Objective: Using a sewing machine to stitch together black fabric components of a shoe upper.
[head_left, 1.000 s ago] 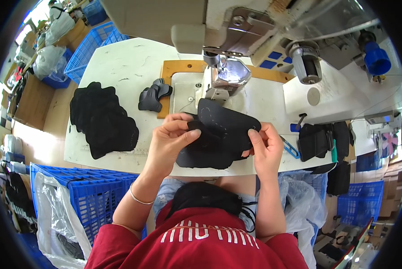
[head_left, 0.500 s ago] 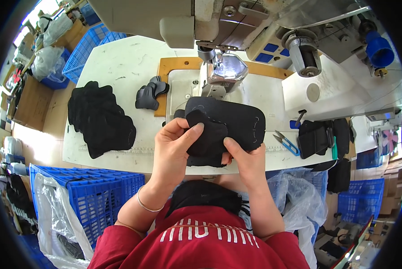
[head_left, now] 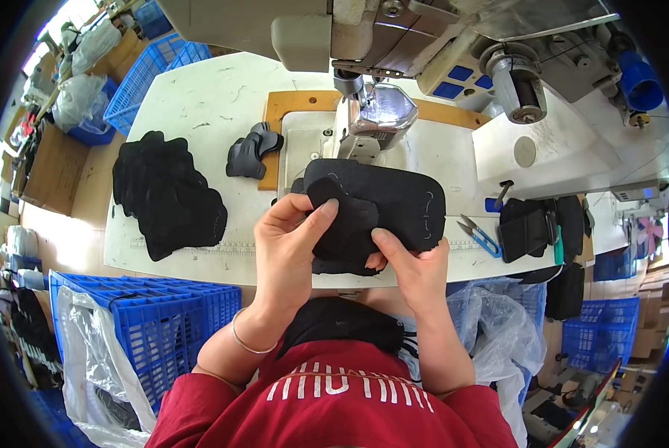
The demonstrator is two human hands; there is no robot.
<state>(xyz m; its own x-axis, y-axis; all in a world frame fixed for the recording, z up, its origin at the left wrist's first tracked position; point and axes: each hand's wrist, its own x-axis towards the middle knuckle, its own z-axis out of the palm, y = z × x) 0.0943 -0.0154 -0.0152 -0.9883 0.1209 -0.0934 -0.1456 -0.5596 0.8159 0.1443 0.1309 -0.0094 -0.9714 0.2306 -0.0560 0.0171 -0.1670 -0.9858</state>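
Both hands hold a black fabric panel [head_left: 405, 194] with rounded corners and pale marks near its right end. On top of it lies a smaller curved black piece [head_left: 355, 224], along whose upper edge pale marks show. My left hand [head_left: 293, 243] pinches the smaller piece against the panel, thumb on top. From the right, my right hand [head_left: 415, 272] grips the lower edge, its thumb on the small piece's corner. More black fabric [head_left: 345, 267] shows below the panel; whether it is held cannot be told. Just beyond stands a sewing machine's metal arm [head_left: 375, 119].
Left on the white table [head_left: 192, 97] lies a stack of black panels [head_left: 169, 194], with small black curved pieces [head_left: 254, 151] nearby. Blue-handled thread snips [head_left: 483, 237] and black pieces [head_left: 524, 231] lie right. Blue crates [head_left: 163, 321] stand below the table's front edge.
My hands keep the same grip on the two pieces. The panel has turned slightly and lies a little flatter. The whole view has shifted slightly.
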